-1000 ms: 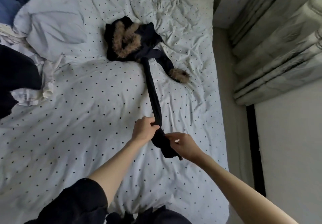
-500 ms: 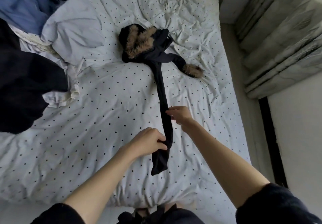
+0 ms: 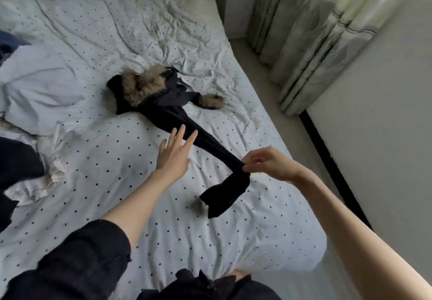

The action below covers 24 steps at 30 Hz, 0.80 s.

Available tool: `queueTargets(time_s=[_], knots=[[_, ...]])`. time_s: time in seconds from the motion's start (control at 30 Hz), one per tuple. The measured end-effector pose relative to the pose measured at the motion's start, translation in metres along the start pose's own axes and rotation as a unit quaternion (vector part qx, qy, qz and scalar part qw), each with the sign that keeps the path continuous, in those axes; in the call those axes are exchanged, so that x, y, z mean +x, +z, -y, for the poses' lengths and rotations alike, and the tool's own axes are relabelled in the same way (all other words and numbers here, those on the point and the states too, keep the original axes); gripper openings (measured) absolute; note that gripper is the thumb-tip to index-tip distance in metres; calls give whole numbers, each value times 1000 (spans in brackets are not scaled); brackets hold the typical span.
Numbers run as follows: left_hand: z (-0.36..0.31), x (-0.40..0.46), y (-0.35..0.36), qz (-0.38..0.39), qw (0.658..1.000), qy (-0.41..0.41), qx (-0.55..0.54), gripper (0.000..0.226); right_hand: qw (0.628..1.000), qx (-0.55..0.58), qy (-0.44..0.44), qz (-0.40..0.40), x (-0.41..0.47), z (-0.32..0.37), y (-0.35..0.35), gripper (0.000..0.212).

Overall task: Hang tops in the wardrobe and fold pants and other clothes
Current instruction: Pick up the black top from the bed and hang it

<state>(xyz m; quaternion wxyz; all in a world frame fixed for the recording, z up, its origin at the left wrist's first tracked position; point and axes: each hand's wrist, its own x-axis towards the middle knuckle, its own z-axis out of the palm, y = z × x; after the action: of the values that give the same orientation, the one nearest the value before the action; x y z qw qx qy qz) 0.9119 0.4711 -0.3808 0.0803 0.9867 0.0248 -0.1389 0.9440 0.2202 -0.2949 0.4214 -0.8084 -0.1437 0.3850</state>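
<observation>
Since half a second ago the left hand has let go of the black tights and moved up the bed, while the right hand has come back toward the person and taken hold near the lower end of the garment. The left hand now hovers with its fingers straight and spread apart, their tips over the middle stretch of the tights; whether they actually touch the fabric is hard to tell from this angle. The right hand pinches the tights between thumb and curled fingers, lifting that part off the bed so the end below the grip hangs folded and loose.

The tights run as a long dark strip diagonally across the polka-dot sheet, from the right hand up to a black fur-trimmed coat lying crumpled in the middle of the bed. One fur cuff of the coat sticks out to the right. A pale blue garment lies bunched at the left, with dark clothing and white fabric at the left edge. Grey curtains hang beside the bed at the right.
</observation>
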Motion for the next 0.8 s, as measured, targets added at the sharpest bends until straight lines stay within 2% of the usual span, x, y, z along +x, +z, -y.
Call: queueTargets(time_s=[0.1,0.13,0.3,0.37,0.5,0.67,0.8], knots=[[-29,16,-8,-65,996,50,27,34,999,-18,22,-19,-31,-9,-27,10],[-41,17,-10,-75,994,71,39,28,998,-22,37,-39,-40,-16,-31,12],[-77,-15,-6,-14,990,141,29,14,975,-48,109,-186,-45,-51,-31,17],[-86,-31,-2,7,986,168,-18,16,971,-43,120,-204,-40,-60,-24,19],[-107,-57,-1,36,975,198,-99,20,978,-54,142,-145,-26,-65,-4,25],[-119,-54,-11,-17,970,199,-137,28,963,141,220,-66,-14,-65,4,44],[-115,-69,-8,23,960,246,-132,33,947,219,235,-25,2,-60,11,47]])
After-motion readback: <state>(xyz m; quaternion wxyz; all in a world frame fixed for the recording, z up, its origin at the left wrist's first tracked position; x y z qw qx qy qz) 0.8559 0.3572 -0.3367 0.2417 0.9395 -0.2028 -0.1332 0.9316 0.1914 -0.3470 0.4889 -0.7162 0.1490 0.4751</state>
